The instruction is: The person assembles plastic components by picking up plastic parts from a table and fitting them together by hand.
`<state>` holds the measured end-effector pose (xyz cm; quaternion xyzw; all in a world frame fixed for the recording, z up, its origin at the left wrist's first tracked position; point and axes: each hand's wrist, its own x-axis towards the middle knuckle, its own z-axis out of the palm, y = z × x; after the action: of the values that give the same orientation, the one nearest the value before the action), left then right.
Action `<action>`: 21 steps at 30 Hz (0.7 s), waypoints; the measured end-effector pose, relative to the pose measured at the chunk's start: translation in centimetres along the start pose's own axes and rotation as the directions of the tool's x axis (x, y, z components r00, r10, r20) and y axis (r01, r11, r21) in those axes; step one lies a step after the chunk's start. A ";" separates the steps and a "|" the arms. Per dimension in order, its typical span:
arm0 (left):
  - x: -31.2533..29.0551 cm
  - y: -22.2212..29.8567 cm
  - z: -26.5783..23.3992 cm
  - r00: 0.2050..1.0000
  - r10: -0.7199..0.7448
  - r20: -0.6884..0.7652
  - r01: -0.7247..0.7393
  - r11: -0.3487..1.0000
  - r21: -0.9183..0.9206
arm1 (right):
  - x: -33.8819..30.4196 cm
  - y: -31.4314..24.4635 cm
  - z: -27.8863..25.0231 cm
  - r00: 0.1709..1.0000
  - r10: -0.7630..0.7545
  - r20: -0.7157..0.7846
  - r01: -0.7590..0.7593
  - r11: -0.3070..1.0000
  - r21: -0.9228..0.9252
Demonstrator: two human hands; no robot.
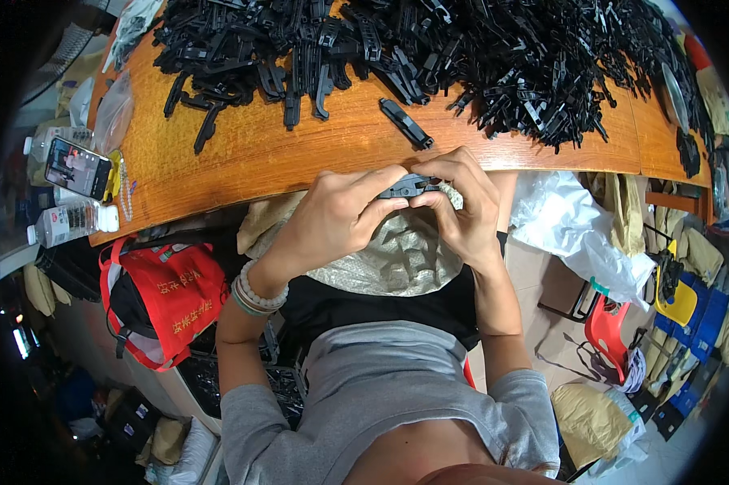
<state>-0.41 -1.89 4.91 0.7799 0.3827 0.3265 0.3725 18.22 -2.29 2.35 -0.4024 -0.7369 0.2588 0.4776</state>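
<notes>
A small black plastic part [407, 187] is held between both hands just off the table's near edge. My left hand [344, 212] pinches its left end between thumb and fingers. The right end sits in the grip of my right hand [466, 202], whose fingers partly cover it. Below the hands, a woven beige sack [401, 259] lies over my lap. One loose black plastic piece [405, 124] rests on the wooden table [243, 153] just beyond my hands.
Big heaps of black plastic parts [534, 65] cover the table's far side. At the left edge are a phone [77, 168] and plastic bottles [71, 223]. A red bag [174, 295] hangs below on the left; white plastic sheeting [570, 222] and a red stool [607, 335] are on the right.
</notes>
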 end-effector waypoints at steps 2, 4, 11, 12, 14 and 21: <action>0.0 -0.1 0.1 1.000 -0.021 0.012 0.021 1.000 -0.015 | -0.3 0.2 -0.1 1.000 0.011 0.003 -0.011 1.000 -0.008; 0.0 -0.3 0.3 1.000 0.001 -0.004 -0.001 0.999 -0.035 | -0.4 0.5 0.0 1.000 0.021 0.006 -0.021 1.000 -0.015; -1.5 -1.8 -0.5 0.968 -0.185 0.169 0.205 0.973 -0.109 | -0.1 1.2 -1.9 0.959 0.126 0.254 -0.155 0.983 0.098; -1.9 -2.1 -0.8 0.959 -0.195 0.205 0.209 0.977 -0.048 | 0.1 1.6 -2.3 0.969 0.128 0.209 -0.136 0.990 0.021; -2.1 -2.8 -0.5 0.993 0.005 0.115 -0.010 0.999 0.045 | 0.9 2.2 -2.6 0.991 0.114 0.074 -0.092 0.963 -0.252; 2.8 -3.7 1.9 0.974 0.108 -0.198 -0.055 0.965 0.256 | 3.2 4.2 -1.1 0.999 0.014 0.028 0.017 0.513 -0.858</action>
<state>1.17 1.45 1.52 0.7967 0.4252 0.3718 0.2152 19.94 2.64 1.14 -0.5809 -0.7764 -0.1326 0.2053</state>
